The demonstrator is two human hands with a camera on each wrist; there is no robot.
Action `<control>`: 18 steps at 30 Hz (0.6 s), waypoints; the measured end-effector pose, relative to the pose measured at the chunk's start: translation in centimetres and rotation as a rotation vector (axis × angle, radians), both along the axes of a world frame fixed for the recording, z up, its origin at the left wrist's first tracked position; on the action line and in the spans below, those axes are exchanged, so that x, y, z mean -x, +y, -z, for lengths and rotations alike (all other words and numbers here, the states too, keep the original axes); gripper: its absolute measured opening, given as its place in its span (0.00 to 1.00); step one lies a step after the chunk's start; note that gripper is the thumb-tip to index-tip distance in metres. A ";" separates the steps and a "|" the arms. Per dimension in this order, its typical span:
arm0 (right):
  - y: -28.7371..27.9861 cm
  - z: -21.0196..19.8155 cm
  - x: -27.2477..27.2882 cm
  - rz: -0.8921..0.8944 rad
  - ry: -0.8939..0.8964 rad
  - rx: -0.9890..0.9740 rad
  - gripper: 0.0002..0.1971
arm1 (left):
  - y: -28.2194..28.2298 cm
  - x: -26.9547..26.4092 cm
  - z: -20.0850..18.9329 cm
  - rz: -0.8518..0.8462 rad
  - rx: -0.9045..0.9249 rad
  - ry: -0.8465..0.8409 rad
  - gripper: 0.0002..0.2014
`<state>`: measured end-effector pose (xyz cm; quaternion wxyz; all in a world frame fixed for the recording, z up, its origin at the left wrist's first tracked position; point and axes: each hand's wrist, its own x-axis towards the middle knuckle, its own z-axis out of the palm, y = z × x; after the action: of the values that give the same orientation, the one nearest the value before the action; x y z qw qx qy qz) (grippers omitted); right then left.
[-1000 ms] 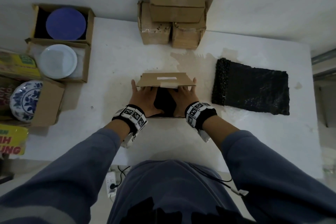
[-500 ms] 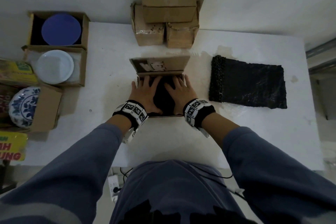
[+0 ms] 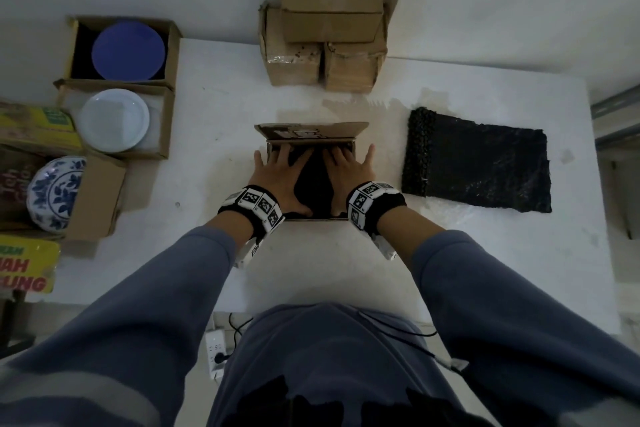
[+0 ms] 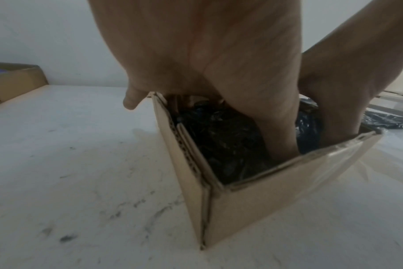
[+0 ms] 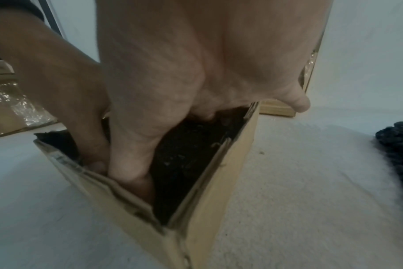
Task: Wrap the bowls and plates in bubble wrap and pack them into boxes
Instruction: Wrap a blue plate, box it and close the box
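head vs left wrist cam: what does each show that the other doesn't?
Only head: the blue plate, white plate and patterned plate in their boxes, the stacked closed boxes, the whole bubble wrap sheet, and the open box's raised far flap.

Only left wrist: the box's near corner and the folds of the black wrapped bundle inside.

Both: left hand and right hand pressing into the open box on the white table.

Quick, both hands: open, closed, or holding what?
Left hand: open, flat on the black wrapped bundle in the box.
Right hand: open, pressing it too.
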<state>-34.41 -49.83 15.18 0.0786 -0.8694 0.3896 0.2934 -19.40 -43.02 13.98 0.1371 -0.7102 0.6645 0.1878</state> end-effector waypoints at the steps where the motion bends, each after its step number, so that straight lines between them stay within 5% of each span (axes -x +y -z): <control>1: 0.0 -0.1 0.0 -0.001 0.024 -0.005 0.62 | 0.0 0.1 -0.2 0.000 -0.024 -0.014 0.66; 7: 0.0 -0.2 0.3 -0.078 -0.009 0.043 0.60 | 0.5 0.0 -0.7 0.022 -0.030 -0.002 0.64; 10: 0.2 0.2 2.8 -0.120 -0.264 0.058 0.55 | 2.0 -1.1 -0.7 -0.008 0.113 0.168 0.53; 14: 0.6 -0.5 7.2 0.138 -0.793 -0.108 0.32 | 5.8 -3.0 -1.2 -0.419 0.362 0.683 0.13; 18: 1.3 -2.7 7.6 0.672 -1.250 -0.233 0.12 | 5.9 -3.0 -4.1 -1.004 0.427 1.180 0.12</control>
<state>-42.03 -48.57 17.87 0.4653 -0.6940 0.4844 -0.2594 -16.41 -37.12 18.09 -0.4763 -0.7188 0.2503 0.4403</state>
